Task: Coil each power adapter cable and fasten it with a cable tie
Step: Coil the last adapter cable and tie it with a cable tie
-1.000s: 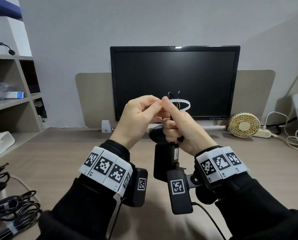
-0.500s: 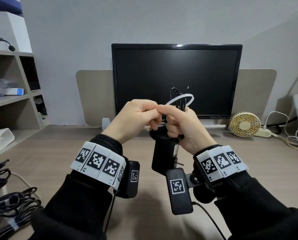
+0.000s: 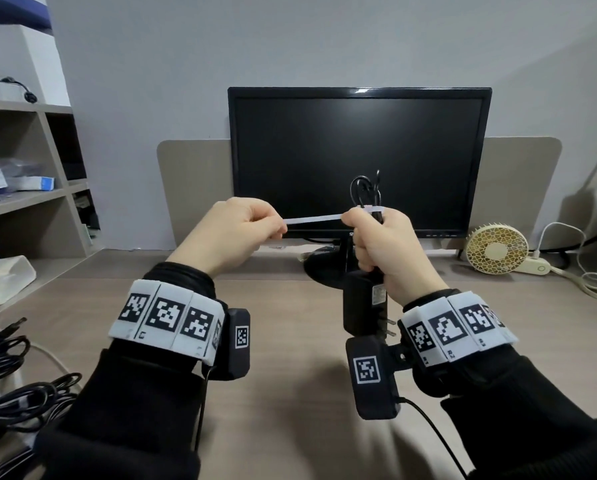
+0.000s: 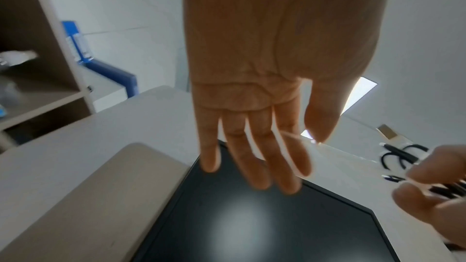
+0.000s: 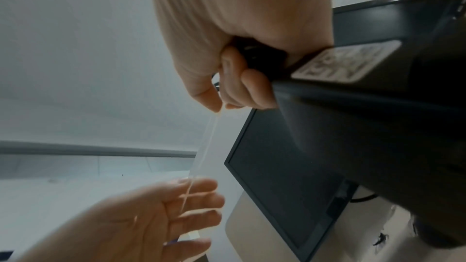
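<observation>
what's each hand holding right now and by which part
The left hand pinches the free tail of the white cable tie between thumb and fingers. The right hand grips the coiled cable around its bundle, the adapter hanging below the fist.

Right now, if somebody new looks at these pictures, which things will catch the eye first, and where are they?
First, the two hands raised before the dark monitor: the left hand pinches the tail of a white cable tie stretched across to the right hand. The right hand grips the coiled black cable, with the black power adapter hanging below it. A small fan stands at the right.
</observation>
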`<action>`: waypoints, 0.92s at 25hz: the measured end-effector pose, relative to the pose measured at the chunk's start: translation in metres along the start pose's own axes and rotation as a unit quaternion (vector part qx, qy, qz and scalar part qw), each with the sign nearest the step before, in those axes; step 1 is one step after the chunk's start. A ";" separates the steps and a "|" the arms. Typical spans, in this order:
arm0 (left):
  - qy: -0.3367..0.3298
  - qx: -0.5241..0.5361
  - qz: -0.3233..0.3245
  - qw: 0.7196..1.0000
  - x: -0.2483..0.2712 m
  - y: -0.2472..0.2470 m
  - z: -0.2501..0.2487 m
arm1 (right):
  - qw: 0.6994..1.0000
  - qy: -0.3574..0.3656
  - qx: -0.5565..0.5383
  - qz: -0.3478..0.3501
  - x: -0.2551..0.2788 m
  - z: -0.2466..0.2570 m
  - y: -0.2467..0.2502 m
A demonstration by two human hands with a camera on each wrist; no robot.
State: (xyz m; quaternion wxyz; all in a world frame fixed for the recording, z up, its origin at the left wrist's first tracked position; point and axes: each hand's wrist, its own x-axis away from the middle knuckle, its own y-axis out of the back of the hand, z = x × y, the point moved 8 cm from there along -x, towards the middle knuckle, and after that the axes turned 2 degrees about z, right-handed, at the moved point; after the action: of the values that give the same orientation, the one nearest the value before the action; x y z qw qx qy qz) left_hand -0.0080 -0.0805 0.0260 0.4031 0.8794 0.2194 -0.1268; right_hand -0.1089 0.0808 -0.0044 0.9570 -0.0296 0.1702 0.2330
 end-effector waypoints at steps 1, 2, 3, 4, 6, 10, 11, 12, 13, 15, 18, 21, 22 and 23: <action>0.002 -0.048 0.004 0.999 0.002 -0.003 -0.006 | 0.999 0.013 0.044 0.003 0.000 0.001 -0.001; -0.007 -0.077 0.010 0.997 0.003 -0.009 -0.016 | 0.995 0.034 0.090 0.008 0.001 0.004 -0.004; -0.018 -0.083 0.017 0.996 0.003 -0.017 -0.025 | 0.990 0.060 0.129 0.015 0.002 0.007 -0.008; -0.025 -0.067 0.022 0.997 0.003 -0.025 -0.033 | 0.984 0.085 0.154 0.022 0.005 0.012 -0.012; -0.019 -0.001 0.025 0.999 0.002 -0.039 -0.043 | 0.979 0.114 0.165 0.027 0.008 0.018 -0.016; 0.008 0.099 -0.013 0.995 -0.001 -0.039 -0.036 | 0.981 0.123 0.140 0.046 0.008 0.023 -0.015; 0.008 0.132 -0.027 0.991 0.000 -0.036 -0.033 | 0.980 0.131 0.140 0.053 0.008 0.024 -0.016; 0.001 0.159 -0.045 0.986 0.000 -0.032 -0.032 | 0.979 0.136 0.139 0.059 0.008 0.024 -0.017; -0.009 0.171 -0.067 0.983 0.001 -0.029 -0.031 | 0.979 0.135 0.136 0.063 0.008 0.023 -0.017; -0.027 0.141 -0.100 0.984 0.002 -0.025 -0.032 | 0.984 0.117 0.119 0.059 0.006 0.021 -0.011; -0.054 0.065 -0.063 0.994 0.002 -0.034 -0.041 | 0.996 0.066 0.059 0.034 0.000 0.019 0.009; -0.065 0.057 0.030 0.996 0.003 -0.046 -0.045 | 0.995 0.058 0.065 0.038 -0.002 0.018 0.015; -0.062 0.062 0.056 0.995 0.004 -0.048 -0.043 | 0.994 0.057 0.078 0.045 -0.002 0.016 0.014; -0.059 0.062 0.070 0.994 0.004 -0.048 -0.042 | 0.993 0.054 0.088 0.052 -0.001 0.015 0.011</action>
State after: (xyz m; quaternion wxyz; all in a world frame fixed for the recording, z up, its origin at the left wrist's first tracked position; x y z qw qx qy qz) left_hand -0.0259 -0.0196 0.0198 0.3680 0.9068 0.1253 -0.1631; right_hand -0.1106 0.0924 0.0104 0.9319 0.0510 0.2430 0.2642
